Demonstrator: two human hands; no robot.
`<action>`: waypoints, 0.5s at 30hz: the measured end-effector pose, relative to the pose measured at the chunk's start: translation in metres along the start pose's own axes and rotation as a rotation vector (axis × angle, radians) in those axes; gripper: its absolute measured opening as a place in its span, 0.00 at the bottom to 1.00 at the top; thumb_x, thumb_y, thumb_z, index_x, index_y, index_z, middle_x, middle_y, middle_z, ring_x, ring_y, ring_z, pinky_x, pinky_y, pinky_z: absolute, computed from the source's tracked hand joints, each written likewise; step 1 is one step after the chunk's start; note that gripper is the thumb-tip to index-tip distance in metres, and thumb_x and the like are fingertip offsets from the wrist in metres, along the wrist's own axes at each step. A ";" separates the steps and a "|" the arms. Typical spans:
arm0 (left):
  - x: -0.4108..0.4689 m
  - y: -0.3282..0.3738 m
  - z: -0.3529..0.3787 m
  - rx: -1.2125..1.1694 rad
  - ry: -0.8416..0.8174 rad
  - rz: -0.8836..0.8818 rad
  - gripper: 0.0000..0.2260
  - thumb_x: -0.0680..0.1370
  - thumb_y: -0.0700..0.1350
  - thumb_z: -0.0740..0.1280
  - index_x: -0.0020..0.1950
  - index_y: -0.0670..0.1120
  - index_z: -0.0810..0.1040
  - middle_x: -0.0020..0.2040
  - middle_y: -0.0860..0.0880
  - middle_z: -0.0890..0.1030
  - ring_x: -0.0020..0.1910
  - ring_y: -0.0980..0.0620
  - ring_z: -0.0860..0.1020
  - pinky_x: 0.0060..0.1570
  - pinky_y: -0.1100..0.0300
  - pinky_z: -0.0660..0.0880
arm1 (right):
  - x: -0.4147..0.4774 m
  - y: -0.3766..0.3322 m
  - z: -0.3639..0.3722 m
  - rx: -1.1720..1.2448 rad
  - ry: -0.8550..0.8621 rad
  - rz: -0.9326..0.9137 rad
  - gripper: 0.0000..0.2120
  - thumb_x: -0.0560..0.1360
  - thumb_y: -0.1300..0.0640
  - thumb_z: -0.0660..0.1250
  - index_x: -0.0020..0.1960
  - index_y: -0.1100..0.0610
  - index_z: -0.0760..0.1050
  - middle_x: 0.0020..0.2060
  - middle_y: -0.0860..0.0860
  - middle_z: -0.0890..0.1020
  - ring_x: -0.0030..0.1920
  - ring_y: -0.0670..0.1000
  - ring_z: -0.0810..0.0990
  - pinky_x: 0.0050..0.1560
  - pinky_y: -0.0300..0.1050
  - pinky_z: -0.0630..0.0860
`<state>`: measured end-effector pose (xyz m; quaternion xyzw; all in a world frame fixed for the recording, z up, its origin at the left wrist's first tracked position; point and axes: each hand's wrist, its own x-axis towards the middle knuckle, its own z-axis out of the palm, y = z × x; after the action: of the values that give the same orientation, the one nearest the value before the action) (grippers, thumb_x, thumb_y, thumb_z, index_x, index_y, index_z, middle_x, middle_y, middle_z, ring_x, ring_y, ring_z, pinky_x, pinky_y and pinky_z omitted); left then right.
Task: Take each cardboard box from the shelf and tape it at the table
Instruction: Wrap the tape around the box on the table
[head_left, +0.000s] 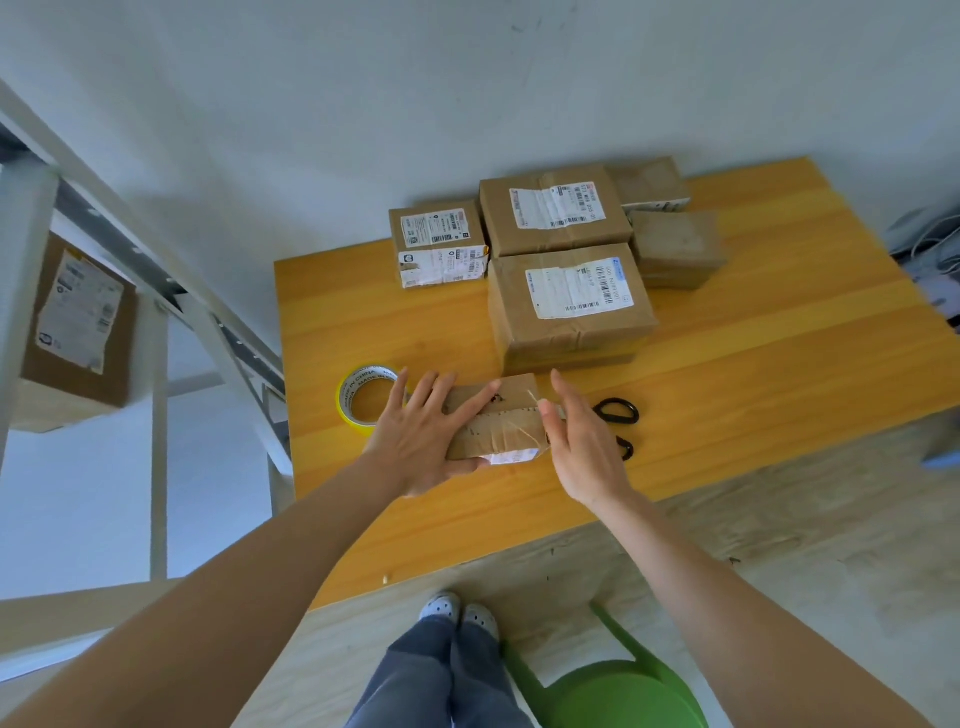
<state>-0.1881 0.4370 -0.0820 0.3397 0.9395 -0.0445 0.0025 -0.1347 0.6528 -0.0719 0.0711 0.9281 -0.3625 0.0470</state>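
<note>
One small cardboard box (498, 415) lay on the bench (727, 364) between both hands, with clear tape (511, 431) wrinkled across its right half. Five more boxes (566, 291) sat beyond the fingertips, and one box (78, 317) waited on the shelf (156, 291), well out past the left forearm.

Risks, as judged:
- The tape looked creased and stringy near the right thumb. Pressing it down unevenly could trap folds and leave the seam poorly sealed.
- The box is light. A sideways push from the right hand could slide it under the left palm, towards the yellow tape roll (363, 397) just beside the left little finger.
- The scissors (618, 415) lay right behind the right hand, partly hidden by it. Drawing that hand back blind could knock them or catch a blade.

Pose:
- Left hand (431, 431): palm down, fingers spread and straight over the box's left half, thumb along its near edge, arm reaching far forward.
- Right hand (576, 436): set on edge, fingers straight and together, palm facing the box's right end, thumb touching the taped top corner. Could not tell whether the thumb pinned a loose tape end.
</note>
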 end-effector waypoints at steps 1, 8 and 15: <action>0.001 0.000 0.001 -0.010 0.013 0.006 0.39 0.72 0.74 0.44 0.78 0.58 0.39 0.70 0.42 0.67 0.68 0.39 0.66 0.69 0.36 0.60 | -0.002 -0.006 0.004 0.028 -0.040 0.017 0.28 0.83 0.44 0.48 0.79 0.54 0.53 0.75 0.51 0.65 0.72 0.52 0.67 0.65 0.45 0.68; 0.005 -0.002 0.004 -0.053 0.087 0.085 0.37 0.74 0.72 0.47 0.78 0.55 0.53 0.72 0.40 0.66 0.70 0.38 0.66 0.67 0.32 0.62 | -0.004 -0.034 0.033 0.351 0.092 0.227 0.30 0.83 0.47 0.56 0.80 0.55 0.50 0.76 0.51 0.64 0.75 0.50 0.63 0.71 0.46 0.65; -0.026 0.008 0.015 -0.308 0.265 -0.025 0.25 0.80 0.58 0.56 0.66 0.40 0.71 0.69 0.38 0.70 0.72 0.39 0.64 0.69 0.39 0.62 | -0.001 -0.043 0.033 0.440 0.283 0.301 0.21 0.81 0.52 0.62 0.72 0.58 0.66 0.58 0.48 0.77 0.57 0.47 0.77 0.60 0.50 0.77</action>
<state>-0.1635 0.4253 -0.0967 0.3266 0.9314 0.1447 -0.0699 -0.1398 0.5992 -0.0667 0.2659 0.8038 -0.5302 -0.0460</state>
